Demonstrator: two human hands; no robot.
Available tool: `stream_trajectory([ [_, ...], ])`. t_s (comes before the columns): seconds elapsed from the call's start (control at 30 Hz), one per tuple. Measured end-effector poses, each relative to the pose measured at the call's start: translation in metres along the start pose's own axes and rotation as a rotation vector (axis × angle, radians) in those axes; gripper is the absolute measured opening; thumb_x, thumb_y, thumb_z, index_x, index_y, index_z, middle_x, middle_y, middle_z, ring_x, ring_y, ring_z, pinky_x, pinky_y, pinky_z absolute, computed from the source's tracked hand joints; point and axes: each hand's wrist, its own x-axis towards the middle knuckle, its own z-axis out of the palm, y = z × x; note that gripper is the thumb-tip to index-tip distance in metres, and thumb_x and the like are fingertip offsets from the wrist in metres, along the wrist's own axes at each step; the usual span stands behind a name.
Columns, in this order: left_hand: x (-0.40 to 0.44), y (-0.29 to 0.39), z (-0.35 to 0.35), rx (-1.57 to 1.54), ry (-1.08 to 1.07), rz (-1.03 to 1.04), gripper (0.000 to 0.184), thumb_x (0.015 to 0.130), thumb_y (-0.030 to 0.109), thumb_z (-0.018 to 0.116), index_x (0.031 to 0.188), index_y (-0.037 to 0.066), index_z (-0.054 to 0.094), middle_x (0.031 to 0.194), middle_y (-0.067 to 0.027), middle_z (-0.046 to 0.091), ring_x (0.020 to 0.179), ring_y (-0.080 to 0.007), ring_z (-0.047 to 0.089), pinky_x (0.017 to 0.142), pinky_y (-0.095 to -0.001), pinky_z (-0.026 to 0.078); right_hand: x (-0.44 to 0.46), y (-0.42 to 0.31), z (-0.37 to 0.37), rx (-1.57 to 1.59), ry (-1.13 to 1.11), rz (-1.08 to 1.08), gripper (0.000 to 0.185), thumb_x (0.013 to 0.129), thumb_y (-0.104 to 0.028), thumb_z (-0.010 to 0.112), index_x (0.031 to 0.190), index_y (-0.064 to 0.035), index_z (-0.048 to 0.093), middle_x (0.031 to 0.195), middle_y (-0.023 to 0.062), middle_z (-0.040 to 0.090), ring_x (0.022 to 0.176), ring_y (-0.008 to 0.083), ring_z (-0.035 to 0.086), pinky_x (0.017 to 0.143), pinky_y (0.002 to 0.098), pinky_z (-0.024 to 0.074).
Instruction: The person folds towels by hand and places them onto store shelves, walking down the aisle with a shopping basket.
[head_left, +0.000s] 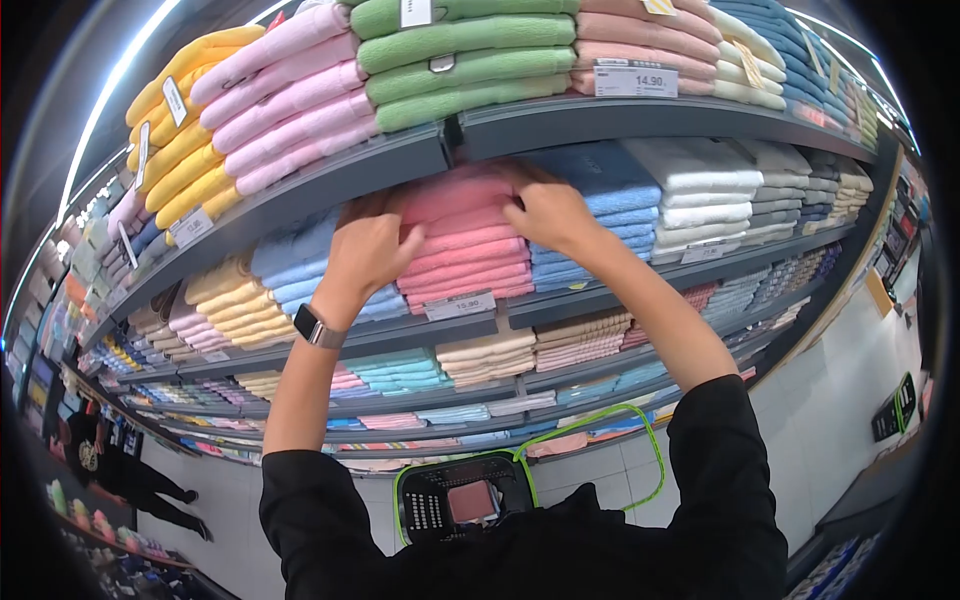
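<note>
A stack of folded pink towels (468, 250) stands on the second shelf, between light blue towels (292, 262) and darker blue ones (600, 205). My left hand (368, 250), with a watch on the wrist, is at the left side of the stack's top. At the top right side is my right hand (550, 212), its thumb against the pink towels. Both hands have their fingers around the top towels, with the fingertips partly hidden behind the cloth. The uppermost pink towel looks blurred under the shelf above.
Yellow, pink and green towels (465, 60) fill the upper shelf (640, 118). Lower shelves hold more folded towels. A black basket (420, 505) with a green rim and some items inside is below me. Another person (125, 470) stands at the lower left.
</note>
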Motion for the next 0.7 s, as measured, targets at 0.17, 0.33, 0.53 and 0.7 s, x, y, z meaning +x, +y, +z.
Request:
stream_trajectory([
  [0.17,0.01,-0.008,0.019,-0.088,0.405,0.286,0.046,0.083,0.035,0.059,0.118,0.007,0.055,0.109,-0.0189,0.06,0.098,-0.0348,0.056,0.083,-0.0407,0.046,-0.003,-0.002,0.004,-0.03,0.076,0.002,0.049,0.079,-0.019,0.052,0.126,-0.0075,0.047,0.112,0.0235,0.057,0.093,0.0435,0.057,0.083,0.0481,0.0465],
  [0.33,0.014,-0.005,0.018,-0.156,0.411,0.276,0.038,0.082,0.029,0.062,0.112,0.006,0.058,0.107,-0.0159,0.061,0.096,-0.0348,0.057,0.081,-0.0404,0.046,-0.002,-0.008,-0.006,-0.008,-0.05,0.092,0.051,0.078,-0.019,0.051,0.127,-0.0065,0.046,0.097,0.028,0.06,0.087,0.0455,0.057,0.079,0.0509,0.0464],
  [0.53,0.018,-0.001,0.021,-0.159,0.385,0.249,0.036,0.082,0.028,0.061,0.11,0.006,0.057,0.106,-0.0159,0.061,0.096,-0.0341,0.057,0.082,-0.0407,0.046,-0.004,-0.002,0.0,-0.059,0.035,0.01,0.047,0.079,-0.023,0.05,0.12,0.0003,0.048,0.074,0.0246,0.062,0.07,0.043,0.061,0.067,0.0517,0.0489],
  [0.7,0.025,0.004,0.011,-0.268,0.283,0.26,0.047,0.081,0.032,0.061,0.12,0.006,0.054,0.116,-0.019,0.057,0.107,-0.0352,0.054,0.091,-0.0384,0.043,-0.006,-0.007,-0.005,-0.078,0.007,0.032,0.034,0.079,-0.026,0.053,0.099,0.001,0.059,0.07,0.0235,0.062,0.068,0.0421,0.061,0.066,0.0513,0.0491],
])
